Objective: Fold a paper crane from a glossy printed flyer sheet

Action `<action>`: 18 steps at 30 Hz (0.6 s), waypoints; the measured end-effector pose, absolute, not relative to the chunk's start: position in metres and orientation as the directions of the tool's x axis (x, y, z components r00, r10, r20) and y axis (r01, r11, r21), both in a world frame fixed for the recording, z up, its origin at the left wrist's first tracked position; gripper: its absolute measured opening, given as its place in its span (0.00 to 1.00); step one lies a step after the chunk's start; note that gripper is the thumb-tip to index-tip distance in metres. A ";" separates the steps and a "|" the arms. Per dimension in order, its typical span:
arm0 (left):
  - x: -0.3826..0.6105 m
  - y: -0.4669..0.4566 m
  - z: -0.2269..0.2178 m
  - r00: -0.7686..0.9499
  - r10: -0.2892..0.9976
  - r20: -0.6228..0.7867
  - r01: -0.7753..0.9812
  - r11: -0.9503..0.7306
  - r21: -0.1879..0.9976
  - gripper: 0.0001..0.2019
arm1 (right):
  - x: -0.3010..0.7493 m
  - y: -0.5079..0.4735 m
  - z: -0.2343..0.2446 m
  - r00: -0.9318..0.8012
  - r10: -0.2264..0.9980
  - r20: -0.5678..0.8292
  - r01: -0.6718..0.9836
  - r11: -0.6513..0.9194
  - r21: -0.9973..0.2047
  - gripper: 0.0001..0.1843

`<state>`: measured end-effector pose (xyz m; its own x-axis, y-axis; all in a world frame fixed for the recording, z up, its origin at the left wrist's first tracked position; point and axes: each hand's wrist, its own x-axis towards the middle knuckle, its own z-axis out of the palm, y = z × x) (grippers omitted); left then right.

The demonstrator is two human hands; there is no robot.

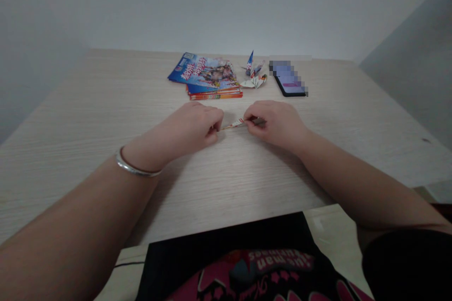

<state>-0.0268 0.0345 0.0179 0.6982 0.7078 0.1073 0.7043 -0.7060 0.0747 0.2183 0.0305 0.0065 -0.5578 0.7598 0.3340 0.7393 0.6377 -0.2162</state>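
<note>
At frame centre on a pale wooden table (pixel 88 117), the left hand (pixel 192 127) and right hand (pixel 277 122) each pinch an end of a narrow folded paper strip (pixel 236 124) stretched between them.

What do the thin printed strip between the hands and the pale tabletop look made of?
The thin printed strip: probably paper, folded flat, colour-printed, finish too small to tell. The pale tabletop: wood or wood-look laminate, matt; fine straight grain lines, no glare.
</note>
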 end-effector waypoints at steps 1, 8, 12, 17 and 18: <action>-0.029 0.035 0.017 0.686 0.720 0.106 0.714 -0.694 0.091 0.05 | 0.219 0.031 0.006 -0.559 0.759 0.334 0.740 0.638 -0.213 0.07; -0.036 0.044 0.005 0.577 0.791 0.202 0.759 -0.611 0.225 0.17 | 0.216 0.031 0.001 -0.670 0.667 0.325 0.642 0.741 -0.198 0.10; -0.034 0.048 -0.001 0.697 0.674 0.246 0.624 -0.739 0.255 0.20 | 0.215 0.041 -0.007 -0.859 0.429 0.279 0.355 0.892 -0.279 0.11; -0.031 0.047 -0.003 0.756 0.602 0.258 0.559 -0.798 0.224 0.19 | 0.223 0.057 -0.015 -0.833 0.441 0.334 0.239 0.832 -0.501 0.08; -0.031 0.046 -0.003 0.755 0.600 0.263 0.565 -0.800 0.204 0.18 | 0.225 0.059 -0.014 -0.811 0.484 0.328 0.272 0.809 -0.521 0.08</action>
